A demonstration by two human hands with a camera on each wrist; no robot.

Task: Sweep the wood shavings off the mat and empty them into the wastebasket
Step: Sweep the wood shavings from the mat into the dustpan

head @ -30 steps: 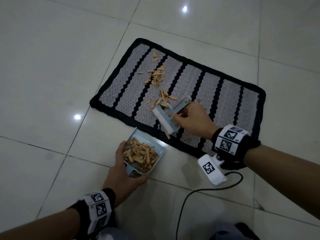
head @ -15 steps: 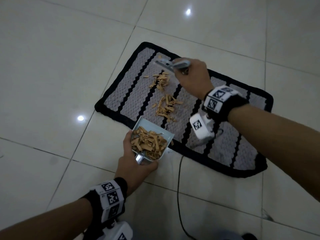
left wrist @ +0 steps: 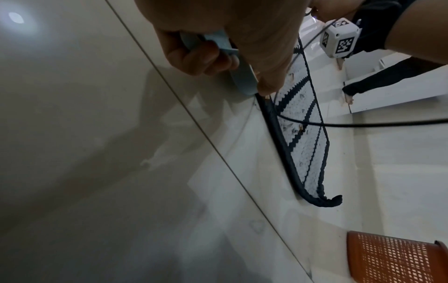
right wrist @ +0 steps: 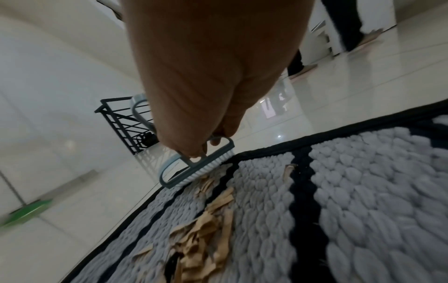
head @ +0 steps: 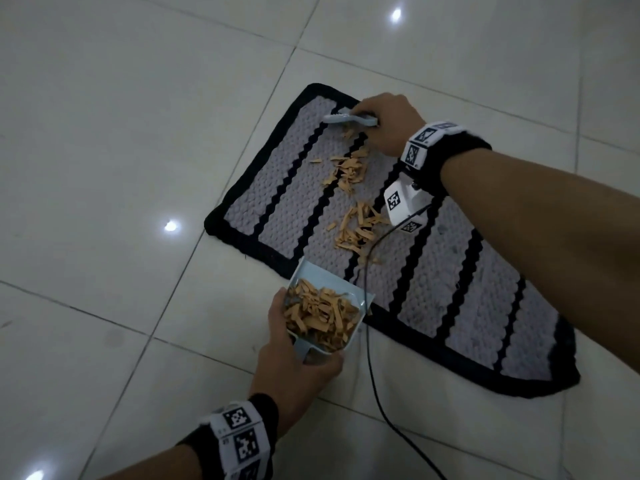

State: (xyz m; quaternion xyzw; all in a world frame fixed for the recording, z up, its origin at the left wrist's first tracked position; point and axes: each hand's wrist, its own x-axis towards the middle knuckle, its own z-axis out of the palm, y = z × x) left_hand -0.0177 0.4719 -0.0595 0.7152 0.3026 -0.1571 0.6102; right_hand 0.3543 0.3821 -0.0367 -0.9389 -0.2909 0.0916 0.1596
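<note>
A grey mat [head: 433, 278] with black stripes and a black border lies on the tiled floor. Tan wood shavings [head: 349, 171] lie on it in two loose patches, the nearer one [head: 356, 230] by the front edge. My right hand [head: 384, 123] grips a pale blue brush [head: 349, 120] at the mat's far corner, bristles down on the mat [right wrist: 363, 191] behind the shavings [right wrist: 208, 239]. My left hand [head: 298, 368] holds the handle of a pale blue dustpan [head: 332, 282] heaped with shavings, its lip at the mat's front edge. An orange mesh wastebasket [left wrist: 395, 258] stands on the floor.
A black cable [head: 370, 341] runs from my right wrist camera across the mat and the floor beside the dustpan. A black wire rack [right wrist: 126, 124] stands beyond the mat's far corner. Another person's legs [right wrist: 349, 24] are farther off. Bare tiles lie to the left.
My right hand carried the brush from the mat's front edge to its far corner and set it down behind the shavings. The dustpan moved up to the mat's edge.
</note>
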